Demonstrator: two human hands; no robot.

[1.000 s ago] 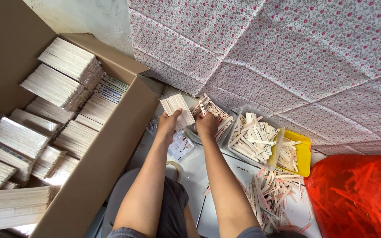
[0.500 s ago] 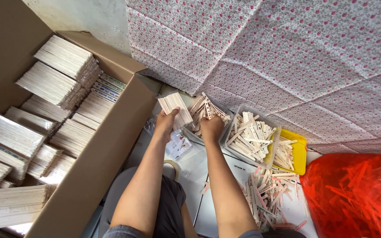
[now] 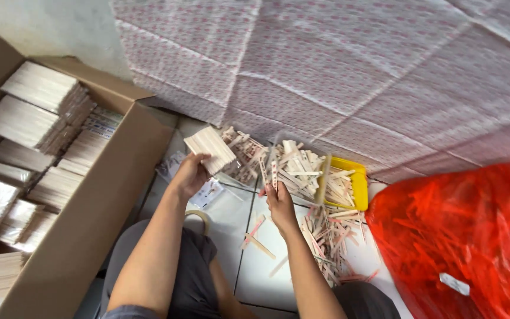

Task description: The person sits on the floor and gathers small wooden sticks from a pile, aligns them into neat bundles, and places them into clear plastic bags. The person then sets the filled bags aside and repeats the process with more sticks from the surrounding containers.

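Item 1: my left hand (image 3: 191,175), closed on a neat stack of wooden sticks (image 3: 210,149), held above the floor tiles beside the cardboard box (image 3: 98,212).
Item 2: my right hand (image 3: 280,198), fingers pinched on a few loose sticks (image 3: 270,171), at the clear tray (image 3: 302,168) w/ mixed sticks.
Item 3: yellow tray (image 3: 359,184) behind; red plastic bag (image 3: 461,236) far right.

A large brown cardboard box (image 3: 90,224) stands open at the floor's left edge, packed with clear-wrapped bundles of pale sticks (image 3: 22,121). A bulging red plastic bag (image 3: 461,236) sits at the right edge, bearing a small white label (image 3: 454,284).
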